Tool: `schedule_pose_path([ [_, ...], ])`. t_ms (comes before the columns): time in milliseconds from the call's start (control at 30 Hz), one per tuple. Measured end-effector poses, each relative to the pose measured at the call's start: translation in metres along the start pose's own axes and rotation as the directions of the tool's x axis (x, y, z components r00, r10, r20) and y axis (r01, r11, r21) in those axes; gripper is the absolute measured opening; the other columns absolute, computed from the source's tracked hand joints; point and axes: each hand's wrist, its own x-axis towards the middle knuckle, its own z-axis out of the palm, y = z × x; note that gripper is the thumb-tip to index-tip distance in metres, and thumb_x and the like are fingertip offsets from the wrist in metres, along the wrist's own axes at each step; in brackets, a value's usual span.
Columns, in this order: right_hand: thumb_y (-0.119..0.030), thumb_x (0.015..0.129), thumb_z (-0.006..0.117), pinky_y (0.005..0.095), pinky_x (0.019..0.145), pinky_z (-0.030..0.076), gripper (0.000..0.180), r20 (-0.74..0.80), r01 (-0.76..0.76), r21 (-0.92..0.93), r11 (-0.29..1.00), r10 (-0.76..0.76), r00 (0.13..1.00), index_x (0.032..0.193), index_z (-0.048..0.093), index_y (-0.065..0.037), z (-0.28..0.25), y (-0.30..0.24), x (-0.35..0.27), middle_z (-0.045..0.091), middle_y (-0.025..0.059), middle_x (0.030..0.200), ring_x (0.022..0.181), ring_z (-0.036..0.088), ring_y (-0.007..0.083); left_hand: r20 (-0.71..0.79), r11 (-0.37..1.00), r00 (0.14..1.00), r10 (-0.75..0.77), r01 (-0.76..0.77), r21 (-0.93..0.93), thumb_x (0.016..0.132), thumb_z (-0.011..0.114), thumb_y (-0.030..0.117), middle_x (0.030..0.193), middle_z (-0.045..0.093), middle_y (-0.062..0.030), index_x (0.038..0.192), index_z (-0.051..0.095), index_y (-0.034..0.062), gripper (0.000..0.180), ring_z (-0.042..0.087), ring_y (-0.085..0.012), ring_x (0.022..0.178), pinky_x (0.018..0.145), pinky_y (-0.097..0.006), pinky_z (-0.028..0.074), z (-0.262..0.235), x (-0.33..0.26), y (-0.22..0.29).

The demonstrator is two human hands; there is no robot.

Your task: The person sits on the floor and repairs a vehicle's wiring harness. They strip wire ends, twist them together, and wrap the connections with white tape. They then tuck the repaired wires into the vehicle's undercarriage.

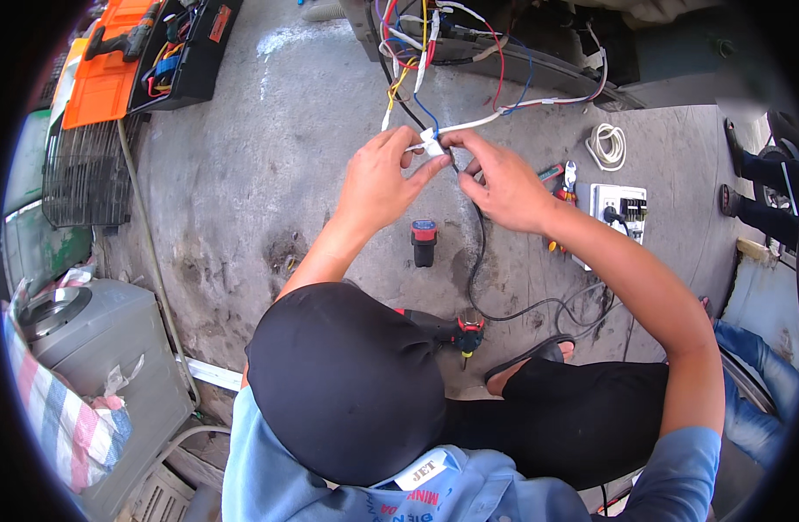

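Observation:
Thumb and fingers of my left hand (384,174) pinch a small white piece (435,143) at the wires; tape or a connector, I cannot tell which. Close by on its right, my right hand (502,181) has its fingers curled in; whatever they grip is hidden. A thick white cable (525,105) runs past my right fingertips, and a blue wire (427,110) drops to the white piece. Beyond them hangs a bundle of coloured wires (408,61), some with white-wrapped joints, from an opened appliance (573,83). A black cable (480,252) passes below my hands.
A red-and-black battery (424,244) stands on concrete, with a power drill (469,331) nearer me. Rightward lie pliers (570,178), a white socket box (630,193) and coiled white cable (605,148). A toolbox (190,65) sits far left. Another person's feet (732,161) show at right.

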Motion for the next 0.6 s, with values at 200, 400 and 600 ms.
schedule_pose_path([
  [200, -0.017, 0.097, 0.062, 0.0483, 0.074, 0.056, 0.027, -0.151, 0.180, -0.251, 0.951, -0.223, 0.963, 0.122, 0.059, -0.012, -0.024, -0.031, 0.017, 0.070, 0.0108, 0.112, 0.091, 0.069, 0.0386, -0.203, 0.966, 0.956, 0.214, -0.177, 0.188, 0.083, 0.082, 0.017, 0.071, 0.064, -0.0057, 0.092, 0.072, 0.0098, 0.015, 0.064, -0.0305, 0.059, 0.054, -0.042, 0.049, 0.020, 0.000, -0.017],
  [400, -0.029, 0.099, 0.061, 0.0490, 0.072, 0.058, 0.031, -0.067, 0.306, -0.447, 0.840, -0.372, 0.926, 0.124, 0.059, -0.011, -0.018, -0.050, 0.025, 0.071, 0.0094, 0.115, 0.086, 0.072, 0.0361, -0.244, 0.946, 0.931, 0.272, -0.213, 0.243, 0.075, 0.080, 0.009, 0.069, 0.063, -0.0053, 0.091, 0.072, 0.0115, 0.018, 0.064, -0.0296, 0.058, 0.052, -0.041, 0.049, 0.019, 0.005, -0.025],
  [600, -0.042, 0.103, 0.057, 0.0476, 0.068, 0.058, 0.043, -0.142, -0.024, -0.584, 0.811, -0.073, 0.987, 0.127, 0.057, -0.007, -0.008, -0.070, 0.055, 0.075, 0.0161, 0.100, 0.083, 0.073, 0.0388, -0.305, 0.910, 0.885, 0.351, -0.245, 0.335, 0.075, 0.079, 0.008, 0.069, 0.062, -0.0032, 0.083, 0.066, 0.0113, 0.016, 0.063, -0.0269, 0.056, 0.051, -0.039, 0.048, 0.021, 0.006, -0.031],
])
